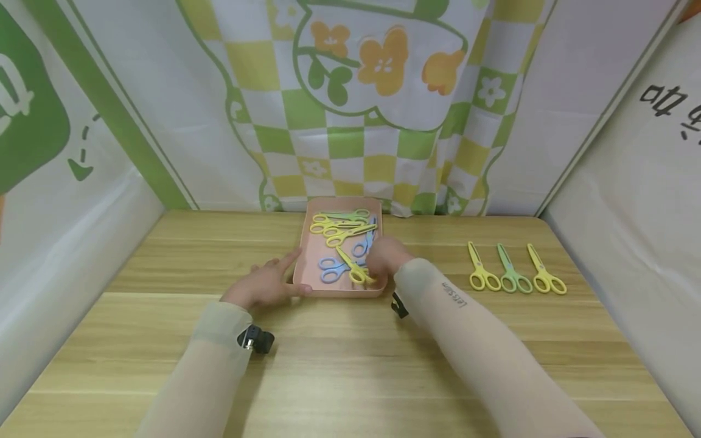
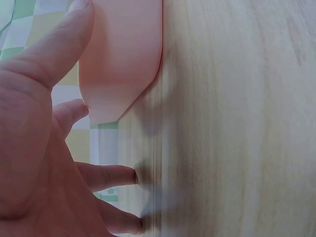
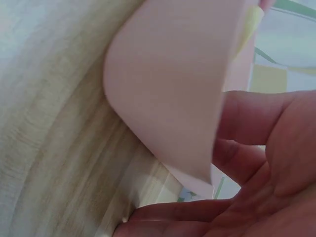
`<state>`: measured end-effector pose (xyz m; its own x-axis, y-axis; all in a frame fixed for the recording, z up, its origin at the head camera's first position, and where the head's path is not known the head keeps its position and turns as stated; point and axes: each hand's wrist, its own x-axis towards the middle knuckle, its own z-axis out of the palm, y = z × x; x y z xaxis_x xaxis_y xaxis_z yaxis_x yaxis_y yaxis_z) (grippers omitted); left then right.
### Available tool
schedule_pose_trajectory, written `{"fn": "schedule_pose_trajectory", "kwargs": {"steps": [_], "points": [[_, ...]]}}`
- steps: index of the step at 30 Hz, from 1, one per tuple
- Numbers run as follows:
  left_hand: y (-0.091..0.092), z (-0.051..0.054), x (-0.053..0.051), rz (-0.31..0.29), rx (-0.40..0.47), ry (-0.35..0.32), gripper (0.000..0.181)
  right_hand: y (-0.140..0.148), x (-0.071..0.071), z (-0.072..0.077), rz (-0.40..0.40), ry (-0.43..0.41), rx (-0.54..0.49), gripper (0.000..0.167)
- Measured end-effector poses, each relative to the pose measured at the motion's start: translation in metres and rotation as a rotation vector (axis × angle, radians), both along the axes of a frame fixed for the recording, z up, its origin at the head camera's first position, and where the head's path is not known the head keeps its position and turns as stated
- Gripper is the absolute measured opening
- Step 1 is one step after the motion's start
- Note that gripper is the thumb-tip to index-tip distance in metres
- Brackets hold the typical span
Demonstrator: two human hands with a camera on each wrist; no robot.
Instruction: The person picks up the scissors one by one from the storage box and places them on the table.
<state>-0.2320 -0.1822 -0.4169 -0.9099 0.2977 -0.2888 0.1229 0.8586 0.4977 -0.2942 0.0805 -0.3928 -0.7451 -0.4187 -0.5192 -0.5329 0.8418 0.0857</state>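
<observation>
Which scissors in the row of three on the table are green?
The middle pair, the green scissors. Color sets it apart: the left-hand pair and the right-hand pair are both yellow.

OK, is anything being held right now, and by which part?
The left hand only touches the tray, thumb and forefinger spread around its near left corner. Whether the right hand holds anything can't be told: fingertips inside are hidden.

Head view bright; wrist views dimmer, soft shadows on tabletop; right one perhaps blurred.
</observation>
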Motion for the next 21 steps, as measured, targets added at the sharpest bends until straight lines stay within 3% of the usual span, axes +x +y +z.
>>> {"fn": "schedule_pose_trajectory", "kwargs": {"steps": [2,5,7,9,16,21], "points": [[-0.001,-0.001,-0.001,-0.006,0.003,-0.002,0.103,0.001,-0.003,0.001,0.111,0.015,0.062,0.012],[-0.001,-0.004,-0.001,-0.002,0.000,0.001,0.103,0.004,-0.006,0.004,-0.072,-0.065,-0.056,0.010],[-0.001,-0.005,-0.002,0.000,-0.001,0.008,0.103,0.007,-0.006,0.005,-0.263,-0.114,-0.197,0.008],[-0.001,-0.006,-0.001,0.009,0.003,0.006,0.102,0.012,-0.006,0.006,-0.389,-0.130,-0.315,0.008],[-0.001,-0.005,0.001,0.034,0.002,-0.008,0.101,0.031,-0.007,0.008,-0.621,-0.188,-0.620,0.015],[-0.001,-0.005,0.001,0.032,0.004,-0.011,0.101,0.046,-0.007,0.008,-0.660,-0.248,-0.746,0.009]]}}
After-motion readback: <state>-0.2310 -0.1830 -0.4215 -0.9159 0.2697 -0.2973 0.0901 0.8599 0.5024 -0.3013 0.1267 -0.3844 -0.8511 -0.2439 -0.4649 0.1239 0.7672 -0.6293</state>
